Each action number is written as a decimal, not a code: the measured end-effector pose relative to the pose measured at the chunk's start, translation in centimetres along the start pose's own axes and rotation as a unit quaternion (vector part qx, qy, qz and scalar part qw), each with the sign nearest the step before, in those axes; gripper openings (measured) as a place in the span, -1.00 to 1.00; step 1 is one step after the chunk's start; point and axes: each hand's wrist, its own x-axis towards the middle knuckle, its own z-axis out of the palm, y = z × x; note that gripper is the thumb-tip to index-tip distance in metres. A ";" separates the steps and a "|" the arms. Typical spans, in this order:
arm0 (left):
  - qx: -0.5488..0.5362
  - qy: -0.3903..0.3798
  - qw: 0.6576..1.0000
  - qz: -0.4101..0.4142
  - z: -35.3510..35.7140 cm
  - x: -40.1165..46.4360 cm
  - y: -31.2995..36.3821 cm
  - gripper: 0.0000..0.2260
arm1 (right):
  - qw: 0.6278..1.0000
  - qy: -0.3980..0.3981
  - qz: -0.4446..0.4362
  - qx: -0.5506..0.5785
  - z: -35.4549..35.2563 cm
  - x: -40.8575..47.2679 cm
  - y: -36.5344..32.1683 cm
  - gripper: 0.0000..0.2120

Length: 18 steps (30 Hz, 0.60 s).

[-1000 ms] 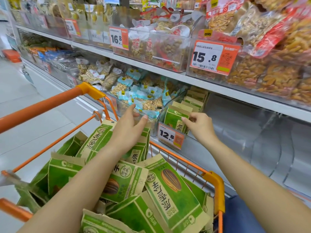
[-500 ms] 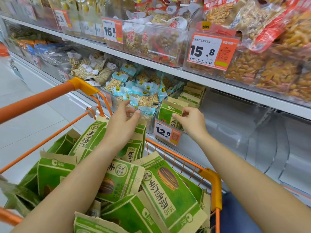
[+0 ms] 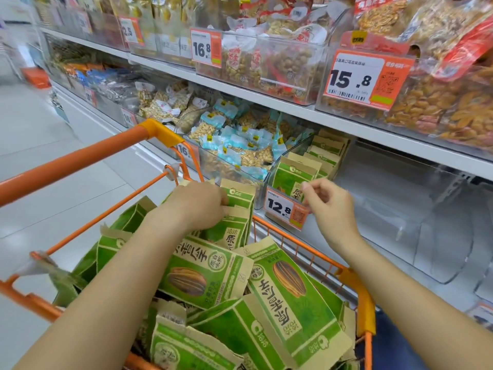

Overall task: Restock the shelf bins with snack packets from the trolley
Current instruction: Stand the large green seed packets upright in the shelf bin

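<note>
1. Green-and-kraft paper snack packets fill my orange trolley across the lower half of the frame, lying flat or tipped at mixed angles.
2. My left hand reaches in from lower left, palm down, fingers curled over the top edges of a small bunch of upright packets at the trolley's far end, just left of centre. I grip them from above.
3. Those gripped packets stand on end, long axis running up and down, printed faces turned toward the right of the frame.
4. My right hand comes in from lower right, forearm slanting up toward centre. Its fingers are loosely curled, thumb and forefinger close together at the front rim of the shelf bin, just above the 12.8 price tag. I cannot tell whether they pinch anything.
5. Inside that clear bin, right of centre, more packets of the same kind stand in a row going back toward the upper right, faces toward me, tops up.
6. Two packets in the middle of the trolley lie face up, their long axes running diagonally.
</note>
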 end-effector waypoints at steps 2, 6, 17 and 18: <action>0.019 0.020 1.000 0.013 0.2 -0.2 0.3 -0.80 | 0.997 -0.068 0.020 -0.006 0.8 -0.1 -1.0 -0.86; 0.008 0.035 0.999 0.014 0.5 -0.3 0.4 -0.83 | 0.976 -0.204 0.021 -0.068 3.3 0.3 -2.8 -0.71; -0.418 0.130 0.899 -0.018 -0.8 -0.1 0.5 -0.54 | 0.991 0.017 -0.054 0.124 2.4 1.5 -6.6 -0.73; -0.458 0.107 0.883 0.005 -1.0 -0.1 0.9 -0.54 | 0.987 0.026 -0.059 0.150 1.8 1.6 -7.0 -0.74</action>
